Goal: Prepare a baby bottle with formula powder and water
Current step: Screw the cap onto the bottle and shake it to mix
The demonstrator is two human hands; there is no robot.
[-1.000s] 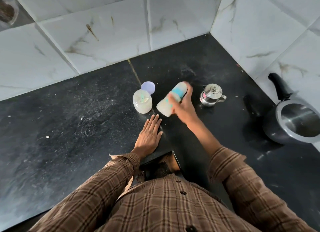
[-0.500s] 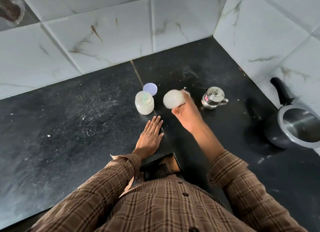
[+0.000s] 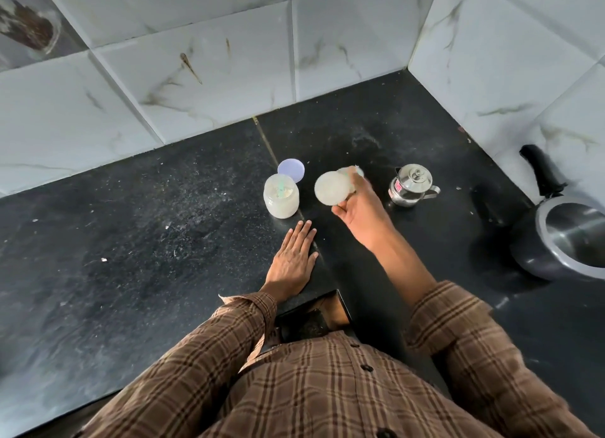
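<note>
1. Right hand [image 3: 360,212] holds the baby bottle [image 3: 332,192] in the air above the counter [image 3: 147,241], tipped so its round base faces the camera. Bottle is blurred; looks like the mix/shake step.
2. Fingers [image 3: 340,208] of the right hand are wrapped tight on the bottle body. Cap end is hidden behind the base.
3. Left hand [image 3: 293,261] lies flat on the counter, fingers together, gripping nothing.
4. Formula jar [image 3: 281,197] stands open just left of the bottle, its lid [image 3: 291,170] lying behind it. Steel kettle [image 3: 411,185] sits to the right.
5. Next, likely: set the bottle upright, check for clumps, then re-lid the jar.
</note>
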